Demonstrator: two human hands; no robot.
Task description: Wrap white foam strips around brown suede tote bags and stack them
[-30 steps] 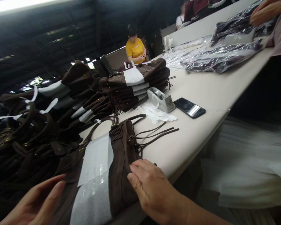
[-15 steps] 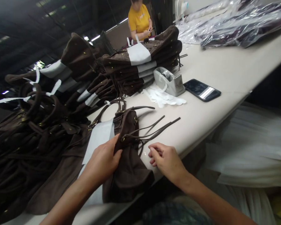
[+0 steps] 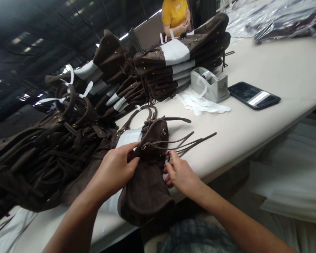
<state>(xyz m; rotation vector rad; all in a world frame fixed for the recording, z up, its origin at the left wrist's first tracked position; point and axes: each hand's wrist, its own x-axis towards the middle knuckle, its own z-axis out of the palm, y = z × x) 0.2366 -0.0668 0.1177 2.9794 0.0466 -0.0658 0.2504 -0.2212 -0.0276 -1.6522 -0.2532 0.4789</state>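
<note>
A brown suede bag (image 3: pixel 147 182) lies in front of me on the pale table (image 3: pixel 252 119), a white paper band (image 3: pixel 129 137) wrapped round it. My left hand (image 3: pixel 116 172) grips the bag's gathered top near a brass eyelet. My right hand (image 3: pixel 180 174) pinches the thin brown drawstring cords (image 3: pixel 192 142) that trail right across the table. The bag's lower end hangs over the table's near edge.
A heap of brown bags (image 3: pixel 50 147) fills the left. A banded stack (image 3: pixel 179 63) stands behind, with a grey tape dispenser (image 3: pixel 209 86), white paper strips (image 3: pixel 205 105) and a black phone (image 3: pixel 254 95). A person in yellow (image 3: pixel 175 14) sits at the far end.
My right hand has moved up from the table to take hold of the cords. My left hand keeps its grip on the bag. The view has tilted further down.
</note>
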